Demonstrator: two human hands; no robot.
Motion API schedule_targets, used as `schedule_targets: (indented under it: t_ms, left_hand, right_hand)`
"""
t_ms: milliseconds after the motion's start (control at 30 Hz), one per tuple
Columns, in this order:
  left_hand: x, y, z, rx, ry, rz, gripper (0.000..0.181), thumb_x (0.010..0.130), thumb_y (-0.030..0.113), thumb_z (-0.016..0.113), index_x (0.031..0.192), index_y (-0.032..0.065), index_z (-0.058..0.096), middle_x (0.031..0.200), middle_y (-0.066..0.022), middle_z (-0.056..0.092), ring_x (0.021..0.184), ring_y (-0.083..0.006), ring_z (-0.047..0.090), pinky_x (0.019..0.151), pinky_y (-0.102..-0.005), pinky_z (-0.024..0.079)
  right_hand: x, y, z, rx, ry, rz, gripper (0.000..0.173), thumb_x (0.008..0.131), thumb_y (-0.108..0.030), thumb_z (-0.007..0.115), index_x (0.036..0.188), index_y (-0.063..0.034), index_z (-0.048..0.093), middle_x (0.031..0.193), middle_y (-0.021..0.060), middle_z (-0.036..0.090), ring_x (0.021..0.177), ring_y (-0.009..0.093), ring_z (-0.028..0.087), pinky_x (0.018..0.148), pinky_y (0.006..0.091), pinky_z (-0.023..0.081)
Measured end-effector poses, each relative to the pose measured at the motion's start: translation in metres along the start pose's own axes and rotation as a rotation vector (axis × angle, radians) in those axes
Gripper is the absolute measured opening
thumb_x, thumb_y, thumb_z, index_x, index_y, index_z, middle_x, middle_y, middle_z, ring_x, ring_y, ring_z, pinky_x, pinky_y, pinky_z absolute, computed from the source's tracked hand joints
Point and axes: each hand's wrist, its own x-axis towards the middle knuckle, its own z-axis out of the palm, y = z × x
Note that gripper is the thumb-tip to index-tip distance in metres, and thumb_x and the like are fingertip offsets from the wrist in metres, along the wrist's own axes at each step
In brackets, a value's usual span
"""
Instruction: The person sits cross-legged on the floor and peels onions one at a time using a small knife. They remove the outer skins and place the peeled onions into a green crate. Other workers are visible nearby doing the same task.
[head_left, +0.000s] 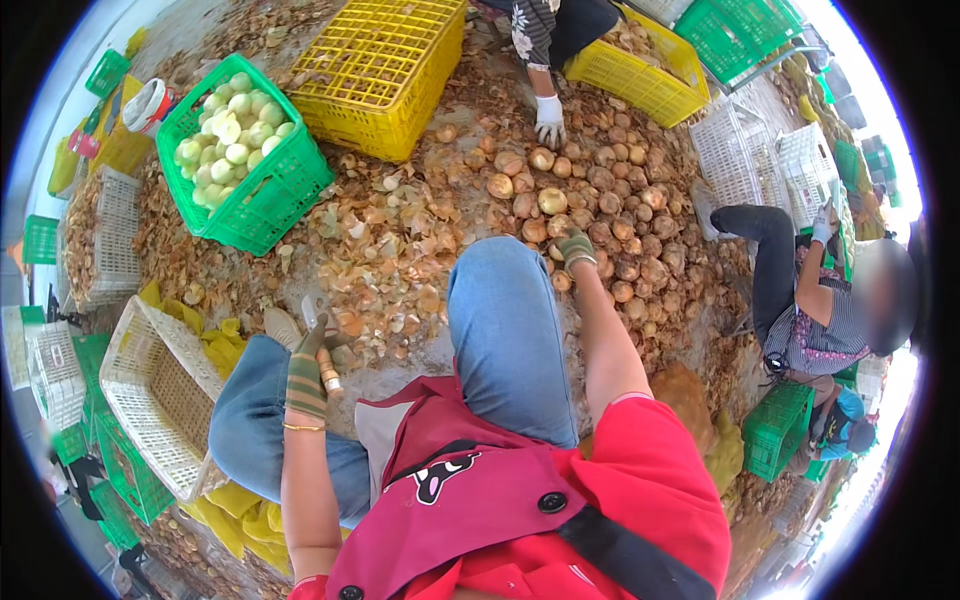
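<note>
My left hand (306, 375), in a green-and-tan striped glove, grips a knife (328, 373) beside my left knee. Its light brown handle sticks out below the fist and a pale, broad blade shows above the fingers. My right hand (576, 247), in a matching glove, reaches past my right knee to the near edge of a heap of unpeeled onions (626, 206). Its fingers are at one brown onion (559, 224); whether they close on it is hard to tell. Loose onion skins (390, 255) cover the floor between my legs.
A green crate (259, 214) of peeled onions stands front left, beside a yellow crate (360, 112). A white crate (161, 375) lies tilted at my left. Across the heap, a co-worker's gloved hand (550, 120) touches onions near another yellow crate (637, 82). Another person (814, 307) sits at right.
</note>
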Motion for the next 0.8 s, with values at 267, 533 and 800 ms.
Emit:
schedule_targets:
  t_ms: [267,533,800]
  left_hand:
    - [0.027,-0.029,-0.033,0.024,0.018,0.003,0.029,0.092,0.034,0.066,0.104,0.0075,0.062,0.071,-0.0096,0.063,0.044,-0.0165,0.053,0.038,-0.0300,0.043]
    - [0.019,-0.039,-0.011,0.127,-0.162,-0.075,0.029,0.097,0.032,0.058,0.116,0.0110,0.063,0.066,-0.0074,0.062,0.043,-0.0180,0.055,0.039,-0.0293,0.045]
    - [0.012,-0.039,0.001,-0.080,-0.508,-0.147,0.022,0.095,0.014,0.060,0.116,0.0063,0.055,0.080,-0.0041,0.060,0.062,-0.0116,0.057,0.046,-0.0242,0.046]
  right_hand:
    - [-0.003,-0.049,0.006,-0.402,0.005,0.007,0.072,0.071,-0.014,0.079,0.135,-0.0171,0.045,0.139,0.0188,0.044,0.127,0.038,0.048,0.099,0.0473,0.049]
    - [0.018,-0.032,0.033,-0.575,0.047,-0.060,0.075,0.075,-0.020,0.077,0.140,-0.0142,0.040,0.137,0.0195,0.046,0.124,0.038,0.050,0.096,0.0454,0.050]
    - [0.058,0.007,0.027,0.034,-0.087,0.511,0.069,0.071,-0.046,0.083,0.121,-0.0062,0.059,0.113,0.0136,0.064,0.104,0.023,0.063,0.080,0.0368,0.056]
